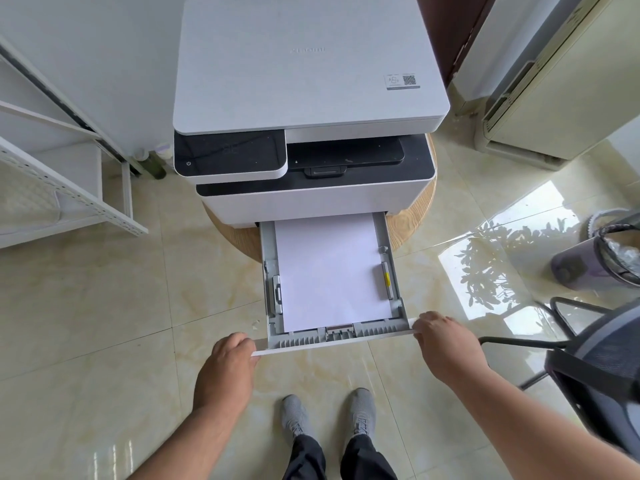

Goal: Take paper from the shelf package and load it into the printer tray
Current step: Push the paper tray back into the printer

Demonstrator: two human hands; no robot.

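A white printer (304, 64) stands on a round wooden stool (412, 223). Its grey paper tray (394, 327) is pulled far out toward me, and a white stack of paper (329, 271) lies flat inside between the guides. My left hand (230, 358) grips the left end of the tray's white front panel, fingers curled under it. At the right end of that panel my right hand (441, 341) grips it the same way. The shelf package is not in view.
A white metal shelf (69, 188) stands at the left. To the right are a beige floor-standing unit (554, 98), a lilac bin (595, 258) and a dark mesh chair (602, 368). My grey shoes (362, 414) stand on glossy tiles below the tray.
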